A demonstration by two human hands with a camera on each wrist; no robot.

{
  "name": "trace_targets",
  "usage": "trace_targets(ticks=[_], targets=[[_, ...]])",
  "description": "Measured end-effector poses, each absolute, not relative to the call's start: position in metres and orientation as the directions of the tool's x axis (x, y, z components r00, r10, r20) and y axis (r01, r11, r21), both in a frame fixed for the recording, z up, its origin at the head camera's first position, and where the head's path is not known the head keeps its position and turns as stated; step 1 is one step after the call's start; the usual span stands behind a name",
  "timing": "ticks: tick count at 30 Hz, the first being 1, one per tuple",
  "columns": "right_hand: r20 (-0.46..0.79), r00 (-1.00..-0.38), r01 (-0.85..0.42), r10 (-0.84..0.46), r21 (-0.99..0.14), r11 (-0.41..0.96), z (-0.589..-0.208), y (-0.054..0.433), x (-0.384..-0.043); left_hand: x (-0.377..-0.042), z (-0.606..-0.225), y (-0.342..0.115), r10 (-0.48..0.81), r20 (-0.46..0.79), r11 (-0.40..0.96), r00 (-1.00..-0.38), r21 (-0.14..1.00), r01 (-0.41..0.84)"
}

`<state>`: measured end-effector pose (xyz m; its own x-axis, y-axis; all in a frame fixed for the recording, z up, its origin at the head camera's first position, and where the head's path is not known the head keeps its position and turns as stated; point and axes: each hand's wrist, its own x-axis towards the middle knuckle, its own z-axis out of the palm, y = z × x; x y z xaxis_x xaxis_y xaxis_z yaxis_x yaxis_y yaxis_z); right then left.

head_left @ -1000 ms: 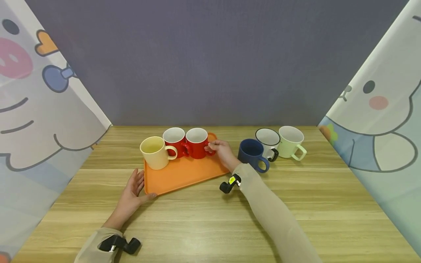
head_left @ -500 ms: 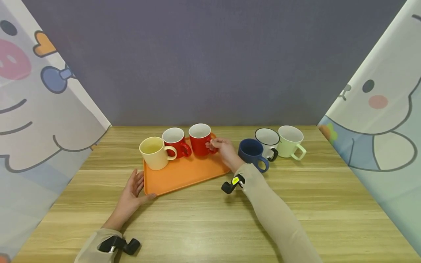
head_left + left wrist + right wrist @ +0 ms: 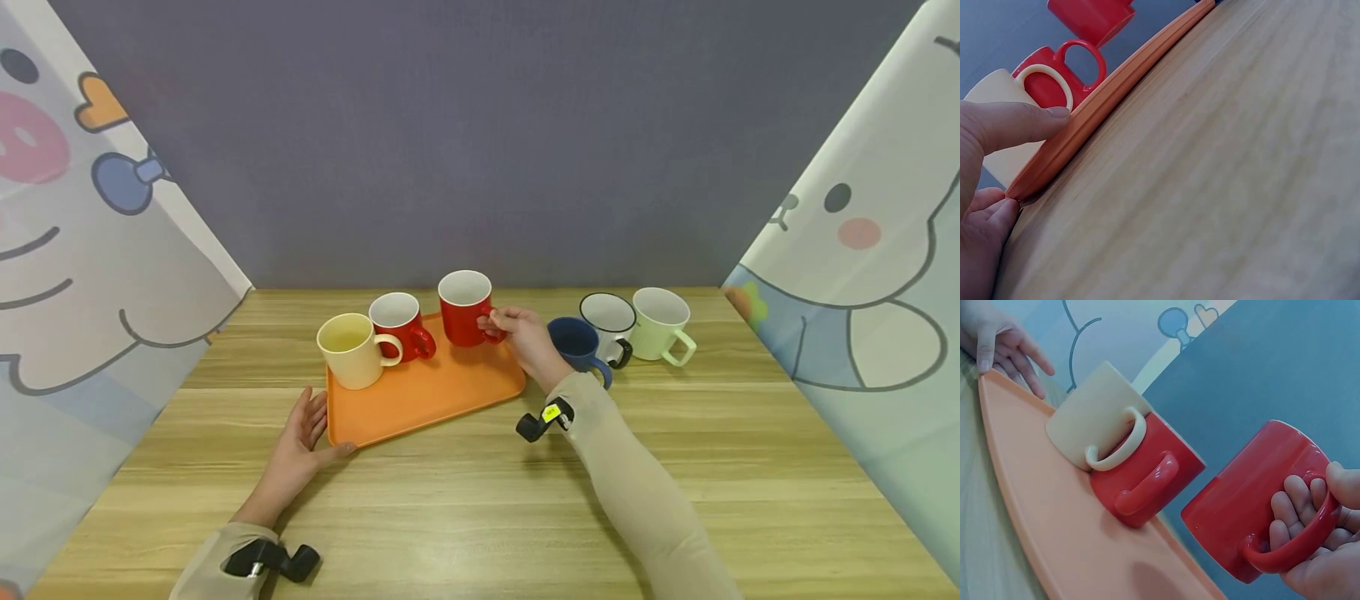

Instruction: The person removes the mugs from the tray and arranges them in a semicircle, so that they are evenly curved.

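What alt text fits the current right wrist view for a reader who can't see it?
A right hand grips a red mug by its handle, holding it clear of an orange tray. A cream mug and a second red mug stand on the tray, and a left hand touches its corner.

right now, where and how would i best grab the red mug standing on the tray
Probably by its handle, coming from the right: the loop sticks out on that side, with bare orange tray in front of it, and the red mug stands upright. From the left front, the cream mug crowds its body.
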<state>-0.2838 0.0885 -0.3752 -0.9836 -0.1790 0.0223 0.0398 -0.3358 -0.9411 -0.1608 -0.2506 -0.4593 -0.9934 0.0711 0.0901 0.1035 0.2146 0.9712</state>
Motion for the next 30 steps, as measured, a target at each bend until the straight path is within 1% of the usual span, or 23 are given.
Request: trace_targets(ticks=[12,20,26,30], targets=[[0.113,-0.979,-0.040,-0.172,-0.925,-0.379,-0.357,0.105,-0.273,-0.160,-0.458,-0.249,0.074,0.091,0.204,-0.993,0.973,0.104],[0.151,-0.975,-0.082,-0.164,-0.926,-0.368,-0.352,0.115,-0.270,-0.159,-0.458,-0.250,0.069,0.082,0.214,-0.994,0.972,0.095],[0.164,-0.978,-0.110,-0.131,-0.932,-0.346,-0.350,0.125,-0.268,-0.159,-0.459,-0.250,0.071,0.091,0.226,-0.993,0.969,0.105],[0.187,-0.976,-0.136,-0.112,-0.924,-0.358,-0.348,0.134,-0.268,-0.159,-0.459,-0.250,0.070,0.095,0.229,-0.993,0.967,0.109]])
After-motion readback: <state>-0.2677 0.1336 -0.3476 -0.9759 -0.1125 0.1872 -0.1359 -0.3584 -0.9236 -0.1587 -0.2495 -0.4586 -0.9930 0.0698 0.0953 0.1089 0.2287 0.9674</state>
